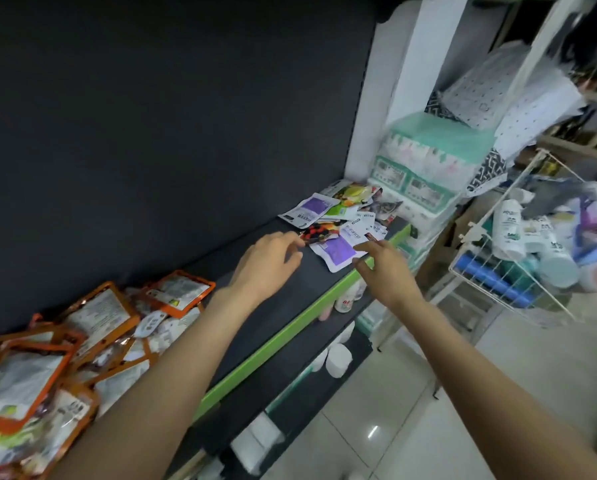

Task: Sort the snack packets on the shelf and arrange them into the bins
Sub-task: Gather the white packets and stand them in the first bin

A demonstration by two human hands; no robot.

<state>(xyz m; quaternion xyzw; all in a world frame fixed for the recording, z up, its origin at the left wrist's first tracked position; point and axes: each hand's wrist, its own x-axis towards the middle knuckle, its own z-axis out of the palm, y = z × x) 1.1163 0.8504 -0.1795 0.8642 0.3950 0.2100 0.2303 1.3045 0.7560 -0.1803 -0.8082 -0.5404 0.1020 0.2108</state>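
A loose heap of small snack packets lies at the far right end of the dark shelf. Nearest me in it is a white packet with a purple panel. My left hand hovers just left of the heap, fingers loosely curled and holding nothing, its fingertips by a red and black packet. My right hand is at the shelf's green front edge, fingers extended, its fingertips touching the purple packet's near edge. A pile of orange-bordered packets covers the shelf's left end. No bins are in view.
Stacked green tissue packs stand right of the shelf. A white wire basket holding bottles juts out at the right. White bottles stand on the lower shelf. Tiled floor lies below.
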